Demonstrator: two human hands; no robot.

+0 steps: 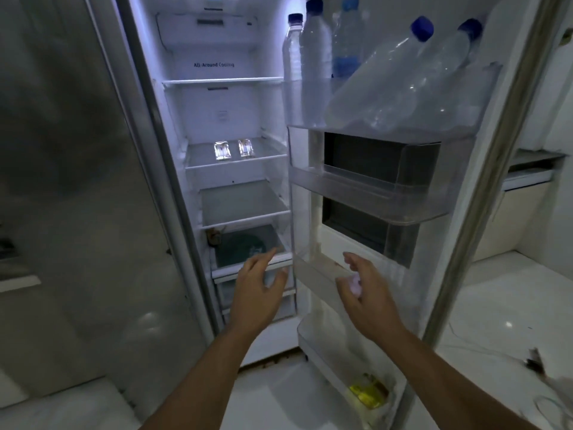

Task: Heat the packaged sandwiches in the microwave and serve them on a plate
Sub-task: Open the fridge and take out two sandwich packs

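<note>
- Two packaged sandwiches sit side by side on a glass shelf (235, 159) in the middle of the open fridge (217, 119): the left pack (222, 150) and the right pack (246, 148), near each other but apart.
- Glare off their clear wrapping washes both out, so their contents are hard to make out.
- Each pack's long axis runs front to back on the shelf, one short end facing the opening.
- The left hand (255, 294) reaches toward the lower shelves, fingers spread apart and loosely extended, holding nothing; it is well below the packs.
- The right hand (367, 293) hovers just beside the lower door bin (313, 265), fingers apart and slightly bent; a pale blur by the palm cannot be identified, and I cannot tell whether the hand touches the bin.
- A dark round item (243, 246) lies on the low shelf, dim and unclear.
- The open door (483, 169) carries clear bottles (313, 66) with blue caps in its top bin, some upright, some tilted.
- A yellow object (366, 394) lies in the bottom door bin, blurred.
- The closed left door (71, 181) is cut off by the frame edge.
</note>
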